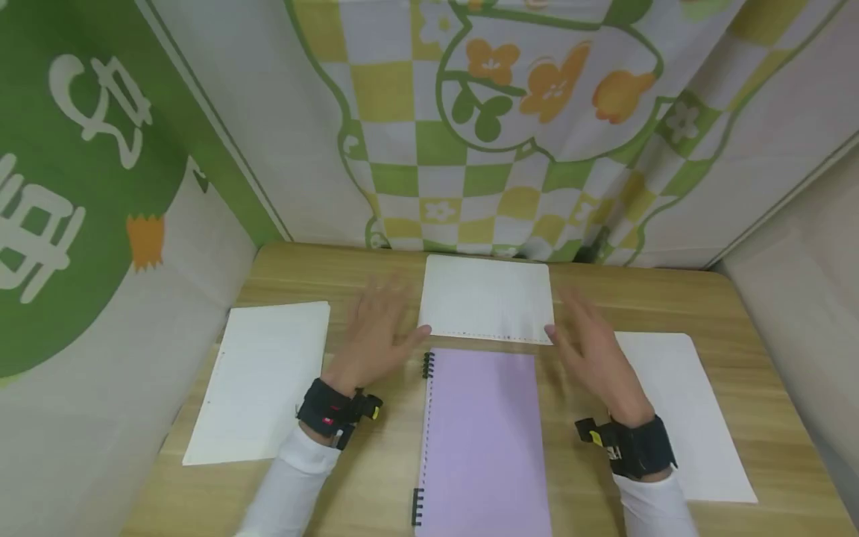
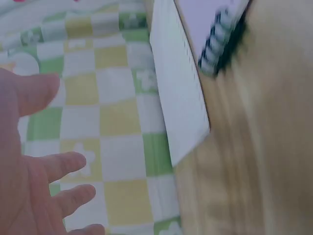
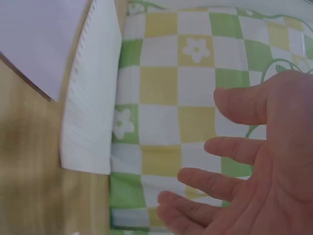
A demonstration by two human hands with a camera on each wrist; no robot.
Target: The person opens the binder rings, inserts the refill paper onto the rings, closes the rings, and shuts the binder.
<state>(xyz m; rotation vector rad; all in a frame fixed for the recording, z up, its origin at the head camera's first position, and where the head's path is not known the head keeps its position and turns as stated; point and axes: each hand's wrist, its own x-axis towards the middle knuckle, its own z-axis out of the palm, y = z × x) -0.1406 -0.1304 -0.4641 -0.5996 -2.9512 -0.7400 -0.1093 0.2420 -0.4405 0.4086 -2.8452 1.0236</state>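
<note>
My left hand [image 1: 372, 335] is spread at the left side of a lined white sheet [image 1: 486, 298], its thumb overlapping the sheet's lower left corner in the head view. Opposite it, my right hand [image 1: 593, 350] has its fingers extended beside the sheet's right edge. Neither hand holds anything; both wrist views show loosely straight fingers with bare palms. The sheet has a row of punched holes along its near edge and lies at the back of the table. Just in front of it lies a purple notebook [image 1: 486, 440] with black ring binding [image 2: 222, 41] on its left side.
White paper with a few holes [image 1: 262, 388] lies on the wooden table [image 1: 376, 477] at the left. Another white sheet [image 1: 691, 418] lies at the right, partly under my right forearm in view. A checkered curtain [image 1: 443, 142] hangs behind the table's back edge.
</note>
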